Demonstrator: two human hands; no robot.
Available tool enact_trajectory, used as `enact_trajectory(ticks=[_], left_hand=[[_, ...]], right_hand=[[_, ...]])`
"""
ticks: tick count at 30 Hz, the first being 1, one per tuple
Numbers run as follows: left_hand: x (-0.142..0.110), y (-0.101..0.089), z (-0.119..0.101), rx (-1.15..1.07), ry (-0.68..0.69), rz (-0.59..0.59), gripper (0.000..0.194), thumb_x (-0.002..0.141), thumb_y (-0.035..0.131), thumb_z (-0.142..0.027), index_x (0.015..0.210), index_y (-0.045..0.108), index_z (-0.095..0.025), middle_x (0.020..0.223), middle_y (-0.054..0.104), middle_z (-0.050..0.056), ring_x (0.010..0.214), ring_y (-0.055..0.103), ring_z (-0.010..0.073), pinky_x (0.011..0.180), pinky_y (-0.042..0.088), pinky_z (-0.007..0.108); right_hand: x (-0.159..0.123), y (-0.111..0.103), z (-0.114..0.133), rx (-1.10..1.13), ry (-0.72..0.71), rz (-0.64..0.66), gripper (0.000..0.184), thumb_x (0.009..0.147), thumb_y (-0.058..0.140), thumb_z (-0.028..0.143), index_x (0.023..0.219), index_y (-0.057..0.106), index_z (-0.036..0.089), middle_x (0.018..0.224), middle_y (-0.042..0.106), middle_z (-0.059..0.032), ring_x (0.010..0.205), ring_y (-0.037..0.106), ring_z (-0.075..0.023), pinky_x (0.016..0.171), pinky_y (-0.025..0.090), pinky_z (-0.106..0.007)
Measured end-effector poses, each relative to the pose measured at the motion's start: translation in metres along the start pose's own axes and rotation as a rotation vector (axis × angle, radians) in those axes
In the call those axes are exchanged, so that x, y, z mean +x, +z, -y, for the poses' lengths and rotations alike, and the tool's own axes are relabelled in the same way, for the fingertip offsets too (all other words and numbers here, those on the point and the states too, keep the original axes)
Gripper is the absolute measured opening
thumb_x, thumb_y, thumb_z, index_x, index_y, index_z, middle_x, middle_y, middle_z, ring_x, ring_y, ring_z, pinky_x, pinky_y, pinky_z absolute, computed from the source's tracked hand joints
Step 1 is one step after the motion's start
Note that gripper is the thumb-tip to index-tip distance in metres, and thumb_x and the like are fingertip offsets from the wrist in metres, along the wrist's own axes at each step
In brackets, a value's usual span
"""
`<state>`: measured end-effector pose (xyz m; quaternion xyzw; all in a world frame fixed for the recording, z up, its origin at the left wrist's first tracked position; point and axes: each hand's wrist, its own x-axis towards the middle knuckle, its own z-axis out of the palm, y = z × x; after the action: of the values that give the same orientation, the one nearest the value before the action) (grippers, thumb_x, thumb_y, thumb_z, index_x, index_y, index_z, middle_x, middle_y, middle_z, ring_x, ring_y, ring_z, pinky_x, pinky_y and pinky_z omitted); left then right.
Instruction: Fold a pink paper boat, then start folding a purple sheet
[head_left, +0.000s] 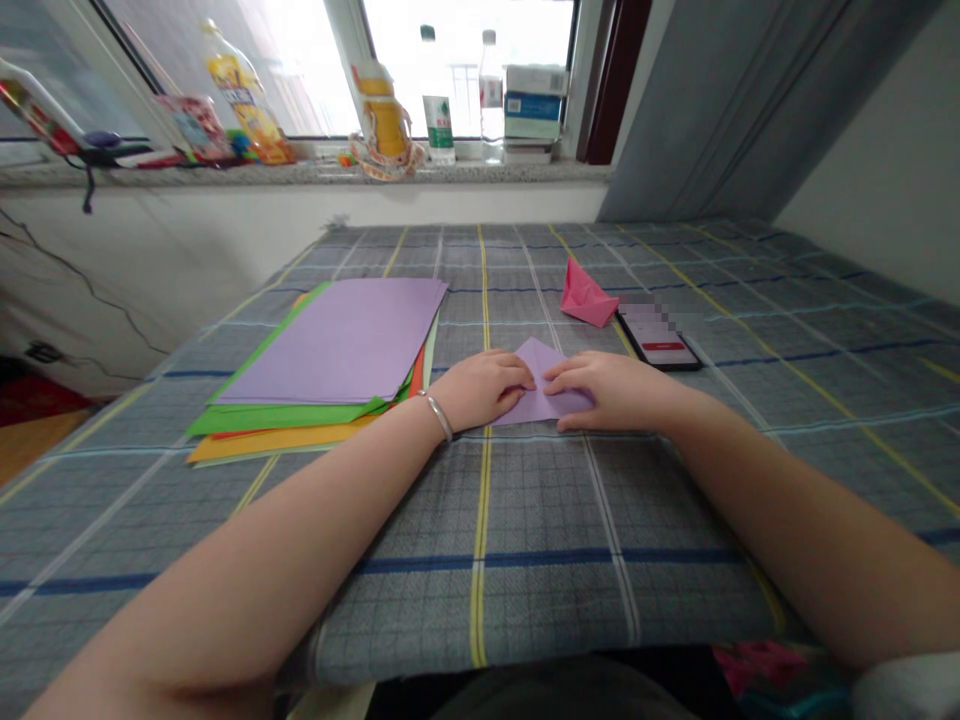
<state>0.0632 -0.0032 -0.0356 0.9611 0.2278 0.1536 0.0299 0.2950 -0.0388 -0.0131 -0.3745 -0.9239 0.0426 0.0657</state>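
A folded piece of lilac paper (537,388) lies on the checked cloth between my hands, its point aimed away from me. My left hand (480,390) presses on its left side, with a silver bangle (437,416) on that wrist. My right hand (607,390) has its fingers over the right side, and part of the paper is hidden beneath them. To the left of my left hand is a stack of coloured paper sheets (330,340), lilac on top, with green, orange and yellow showing below.
A folded pink paper shape (589,297) sits beside a smartphone (658,335) with a lit screen, beyond my right hand. The table is covered by a grey checked cloth (540,600). Bottles and boxes stand on the windowsill (315,173) behind it.
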Motion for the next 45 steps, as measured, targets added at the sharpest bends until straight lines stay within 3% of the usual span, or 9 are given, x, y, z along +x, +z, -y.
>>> enact_trajectory(ticks=[10,13,18,24,28,33,38,41,45], left_hand=[[-0.001,-0.006,-0.008,0.004,-0.036,0.034,0.025,0.09,0.048,-0.02,0.105,0.067,-0.017,0.109,0.066,0.007,0.102,0.06,0.018,0.097,0.044,0.034],[-0.001,-0.012,-0.014,-0.016,-0.059,0.108,0.027,0.092,0.048,-0.028,0.11,0.065,-0.016,0.114,0.064,0.008,0.105,0.06,0.0188,0.098,0.045,0.034],[-0.001,-0.017,-0.026,0.041,-0.107,0.153,0.034,0.091,0.052,-0.035,0.116,0.063,-0.015,0.116,0.062,0.011,0.106,0.06,0.022,0.097,0.045,0.036],[0.0,-0.013,-0.027,0.064,-0.093,0.147,0.031,0.092,0.051,-0.03,0.116,0.062,-0.015,0.115,0.062,0.009,0.107,0.059,0.0218,0.098,0.045,0.036],[0.001,-0.015,-0.029,0.042,-0.102,0.125,0.035,0.095,0.045,-0.039,0.112,0.064,-0.015,0.112,0.063,0.01,0.104,0.06,0.021,0.096,0.046,0.035],[0.0,-0.018,-0.033,0.071,-0.139,0.131,0.037,0.091,0.05,-0.045,0.109,0.066,-0.016,0.11,0.063,0.009,0.1,0.061,0.0207,0.091,0.048,0.033],[0.001,-0.02,-0.034,0.292,-0.282,0.144,0.031,0.092,0.047,-0.04,0.091,0.069,-0.017,0.094,0.067,0.007,0.089,0.063,0.0216,0.078,0.049,0.032],[0.003,-0.02,-0.033,0.327,-0.373,0.133,0.033,0.093,0.045,-0.041,0.085,0.067,-0.017,0.087,0.067,0.007,0.084,0.064,0.0211,0.072,0.048,0.03],[0.003,-0.015,-0.028,0.337,-0.426,0.096,0.028,0.093,0.046,-0.039,0.091,0.063,-0.017,0.085,0.068,0.006,0.082,0.064,0.022,0.068,0.048,0.03]], right_hand=[[-0.001,-0.006,0.001,0.026,-0.047,-0.005,0.025,0.086,0.056,0.038,0.099,0.074,0.026,0.111,0.07,-0.0023,0.098,0.066,-0.0199,0.087,0.049,-0.031],[-0.001,-0.007,0.002,0.012,-0.064,0.007,0.024,0.088,0.053,0.035,0.095,0.075,0.026,0.109,0.071,-0.0012,0.093,0.066,-0.0186,0.084,0.049,-0.03],[-0.002,-0.005,0.006,-0.067,0.014,-0.014,0.034,0.077,0.067,0.05,0.1,0.073,0.027,0.11,0.07,-0.0027,0.099,0.064,-0.0238,0.081,0.049,-0.033],[-0.002,-0.006,0.004,-0.032,-0.013,0.011,0.027,0.086,0.057,0.044,0.101,0.073,0.027,0.11,0.071,-0.0008,0.097,0.065,-0.0205,0.081,0.048,-0.03],[-0.003,-0.008,0.004,-0.024,-0.027,0.006,0.026,0.089,0.052,0.037,0.098,0.074,0.026,0.104,0.072,-0.0006,0.091,0.066,-0.0187,0.079,0.047,-0.028],[-0.002,-0.007,0.011,-0.138,0.08,-0.01,0.027,0.087,0.048,0.028,0.097,0.073,0.026,0.096,0.074,-0.0012,0.083,0.067,-0.0196,0.068,0.044,-0.029],[0.002,-0.004,0.018,-0.28,0.195,-0.07,0.029,0.091,0.046,0.038,0.089,0.071,0.025,0.091,0.073,-0.0026,0.077,0.066,-0.0208,0.055,0.035,-0.03],[0.005,0.0,0.016,-0.319,0.262,-0.112,0.032,0.092,0.045,0.04,0.084,0.07,0.022,0.086,0.073,-0.0044,0.075,0.065,-0.021,0.058,0.035,-0.031],[0.01,0.006,0.006,-0.296,0.21,-0.152,0.028,0.091,0.05,0.038,0.083,0.069,0.019,0.083,0.072,-0.0047,0.079,0.063,-0.0199,0.077,0.038,-0.034]])
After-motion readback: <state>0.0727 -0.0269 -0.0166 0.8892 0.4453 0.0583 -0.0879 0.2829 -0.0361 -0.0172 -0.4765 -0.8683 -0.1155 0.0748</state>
